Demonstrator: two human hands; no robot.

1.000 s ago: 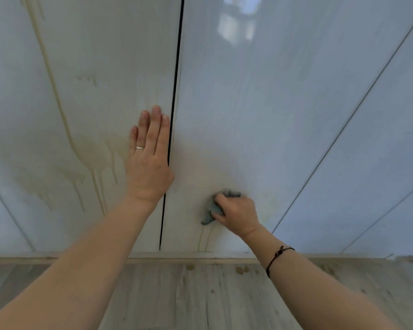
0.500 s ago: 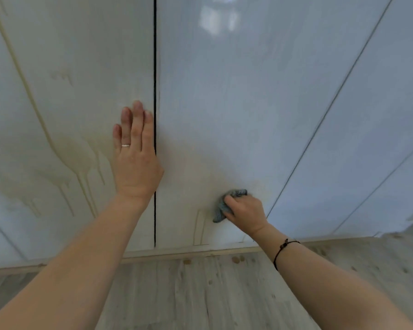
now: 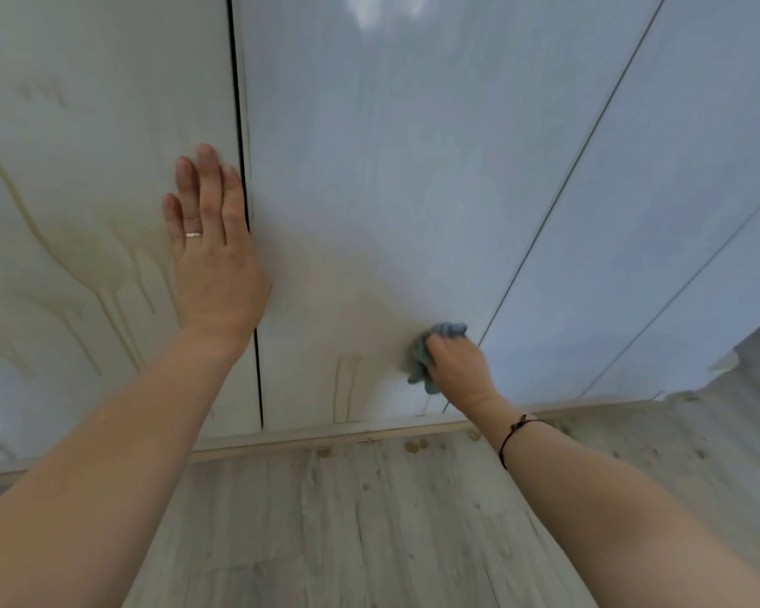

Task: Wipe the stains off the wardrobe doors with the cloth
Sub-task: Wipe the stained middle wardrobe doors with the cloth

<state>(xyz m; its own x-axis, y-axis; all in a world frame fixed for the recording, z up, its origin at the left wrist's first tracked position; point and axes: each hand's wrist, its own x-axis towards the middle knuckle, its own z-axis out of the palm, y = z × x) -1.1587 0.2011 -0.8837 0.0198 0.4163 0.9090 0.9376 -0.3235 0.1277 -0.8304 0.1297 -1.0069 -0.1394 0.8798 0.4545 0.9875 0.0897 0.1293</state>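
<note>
On the left door (image 3: 84,81) the wide drip stains (image 3: 106,278) are lying at nine o'clock from the left grip (image 3: 213,256), which is pressing flat with straight fingers and holding nothing. The narrow drip mark (image 3: 345,388) is running upright on the middle door (image 3: 369,168). It is lying near the cloth (image 3: 418,359), at nine o'clock from it. The right grip (image 3: 459,370), clearly the nearer one, is curling around this cloth.

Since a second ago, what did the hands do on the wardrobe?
The right hand slid the cloth rightward across the middle door, away from the two drip streaks and nearly to the seam on its right. It kept gripping the cloth. The left hand stayed flat on the left door, whose stains remain.
</note>
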